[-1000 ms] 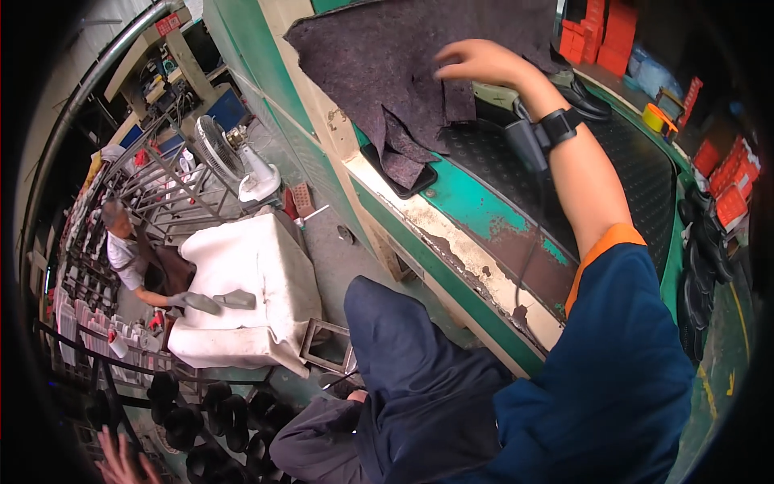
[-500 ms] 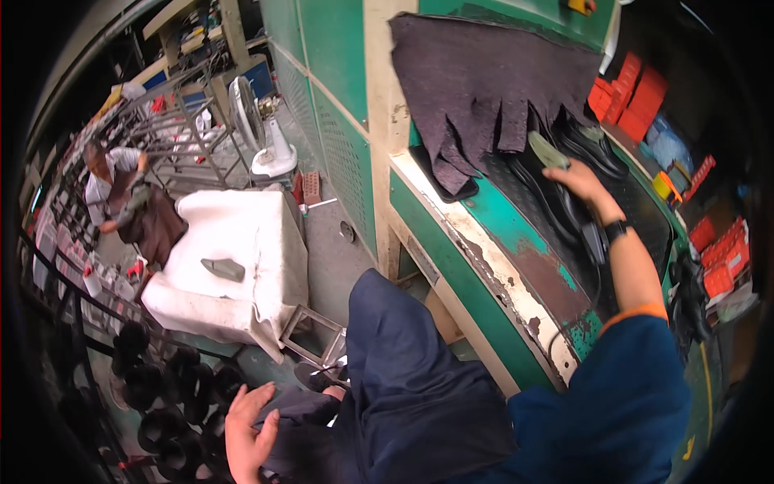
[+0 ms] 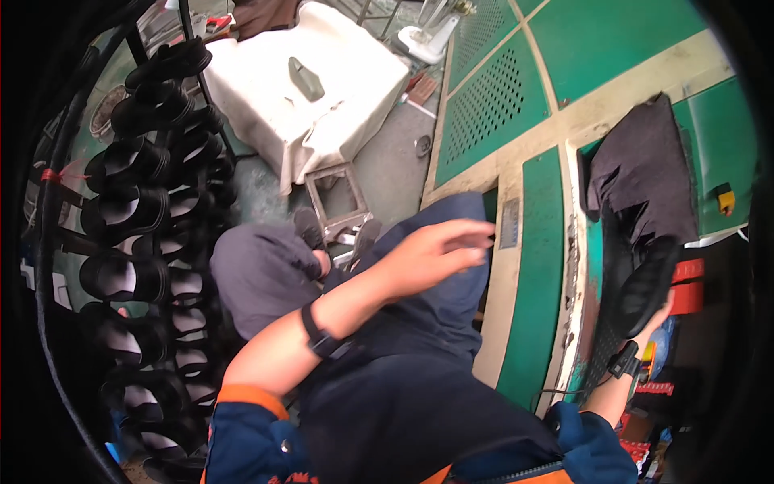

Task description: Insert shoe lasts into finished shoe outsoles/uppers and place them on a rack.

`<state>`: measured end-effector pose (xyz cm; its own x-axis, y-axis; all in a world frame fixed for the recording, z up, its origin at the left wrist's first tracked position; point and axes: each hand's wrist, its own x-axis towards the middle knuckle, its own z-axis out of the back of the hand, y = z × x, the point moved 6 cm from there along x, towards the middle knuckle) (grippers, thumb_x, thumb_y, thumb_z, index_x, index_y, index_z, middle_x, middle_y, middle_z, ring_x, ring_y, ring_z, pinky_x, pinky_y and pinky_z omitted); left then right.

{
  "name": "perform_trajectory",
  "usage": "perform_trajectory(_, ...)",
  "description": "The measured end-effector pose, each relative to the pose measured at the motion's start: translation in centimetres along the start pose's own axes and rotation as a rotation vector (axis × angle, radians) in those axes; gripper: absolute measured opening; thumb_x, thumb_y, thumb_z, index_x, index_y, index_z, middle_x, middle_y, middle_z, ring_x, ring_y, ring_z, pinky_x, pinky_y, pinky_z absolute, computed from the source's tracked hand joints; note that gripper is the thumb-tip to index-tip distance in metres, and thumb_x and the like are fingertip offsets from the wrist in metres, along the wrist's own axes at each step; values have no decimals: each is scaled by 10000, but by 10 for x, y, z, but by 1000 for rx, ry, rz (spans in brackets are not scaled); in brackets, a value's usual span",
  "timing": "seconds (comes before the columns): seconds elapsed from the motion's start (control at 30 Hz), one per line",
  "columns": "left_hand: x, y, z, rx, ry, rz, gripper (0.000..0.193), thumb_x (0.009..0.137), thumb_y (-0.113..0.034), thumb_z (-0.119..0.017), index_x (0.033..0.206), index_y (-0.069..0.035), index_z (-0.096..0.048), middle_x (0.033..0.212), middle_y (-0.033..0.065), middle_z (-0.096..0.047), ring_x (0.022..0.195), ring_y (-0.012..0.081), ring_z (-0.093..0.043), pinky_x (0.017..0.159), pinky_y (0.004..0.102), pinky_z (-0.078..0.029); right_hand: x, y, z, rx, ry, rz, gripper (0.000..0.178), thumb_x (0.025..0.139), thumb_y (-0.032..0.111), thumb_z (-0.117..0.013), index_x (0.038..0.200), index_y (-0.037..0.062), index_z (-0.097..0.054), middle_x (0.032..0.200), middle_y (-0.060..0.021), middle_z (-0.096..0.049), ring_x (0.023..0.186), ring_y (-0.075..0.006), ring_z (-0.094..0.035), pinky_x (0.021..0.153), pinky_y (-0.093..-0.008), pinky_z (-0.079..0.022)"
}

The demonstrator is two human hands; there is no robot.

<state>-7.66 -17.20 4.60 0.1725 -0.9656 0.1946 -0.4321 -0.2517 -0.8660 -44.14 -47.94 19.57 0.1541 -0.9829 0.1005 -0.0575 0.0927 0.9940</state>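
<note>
My left hand (image 3: pixel 447 250) reaches across my lap toward the green machine, fingers stretched out and apart, holding nothing. At the right, my right hand (image 3: pixel 663 313) grips a black shoe (image 3: pixel 649 278); its dark underside seems to face me, and part of the fingers is hidden behind it. The shoe is over the machine's dark belt (image 3: pixel 603 351), just in front of a slit dark cloth curtain (image 3: pixel 645 173). Whatever else lies on the belt behind the shoe is hard to make out.
On the left stands a rack (image 3: pixel 48 274) full of black shoes (image 3: pixel 125 210). Ahead is a white cloth-covered block (image 3: pixel 250 73) bearing a grey-green shoe-shaped piece (image 3: pixel 306 79). A metal frame (image 3: pixel 337 196) is on the floor by my feet. Red boxes (image 3: pixel 688 288) are beyond the machine.
My view has swung left and down. The left hand has come up from the lower left across my lap. My right hand, earlier at a grey-green piece among shoes, now holds up a black shoe.
</note>
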Motion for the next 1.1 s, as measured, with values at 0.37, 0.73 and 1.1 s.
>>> perform_trajectory(0.37, -36, 7, -56, -623, 127, 238, 892, 972, -418, -491, 1507, -337, 217, 1392, 155, -445, 960, 254, -646, 737, 477, -586, -104, -74, -274, 571, 782, -273, 563, 941, 446, -504, 1221, -40, -554, 1277, -237, -573, 1160, -322, -568, 1031, -434, -435)
perform_trajectory(0.73, -149, 82, 50, -907, -594, 274, 549, 978, -425, -412, 1382, -62, -493, 1331, 156, -566, 1147, 322, -595, 980, 497, -474, -191, -332, -393, 395, 671, -1226, 230, 901, 253, -596, 880, 30, -647, 842, -105, -697, 763, -265, -667, 771, -416, -561)
perform_trajectory(1.1, -83, 93, 148, -71, -765, 541, 626, 1026, -435, -403, 1502, -39, -316, 1539, 123, -342, 1426, 230, -292, 1161, 335, -222, -191, -307, -411, 166, 1079, -692, 219, 929, 205, -579, 965, 24, -697, 894, -39, -684, 848, -121, -624, 790, -259, -484)
